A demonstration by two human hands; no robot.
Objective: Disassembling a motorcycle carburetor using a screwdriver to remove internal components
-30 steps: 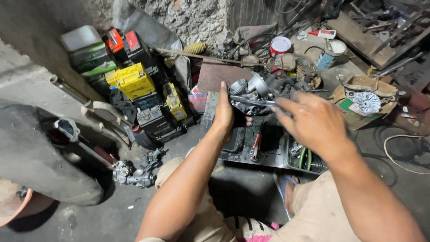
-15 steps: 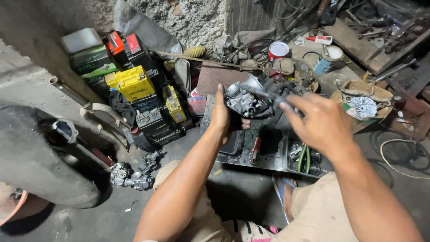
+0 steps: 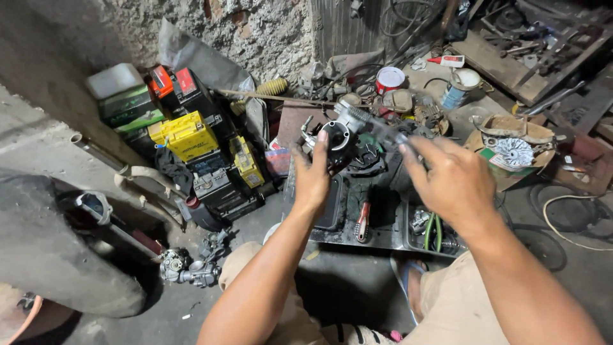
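My left hand (image 3: 313, 180) is raised over a black metal tray (image 3: 383, 237) and grips a small grey metal engine part (image 3: 338, 135) with a round bore. My right hand (image 3: 450, 182) is beside it, fingers pinched on a thin, blurred tool (image 3: 378, 125) whose tip reaches the top of the part. In the tray below lie a red-handled screwdriver (image 3: 363, 221) and green hoses (image 3: 435, 231).
Stacked batteries, one of them yellow (image 3: 188, 135), stand by the stone wall at left. A carburettor (image 3: 190, 268) lies on the floor near my knee. A red-and-white can (image 3: 389, 78), a cardboard box holding a finned wheel (image 3: 514, 152) and scattered tools crowd the back and right.
Both hands have risen a little from the tray with the metal part. The part has turned so its round bore faces me, and my right hand now holds the thin tool to it.
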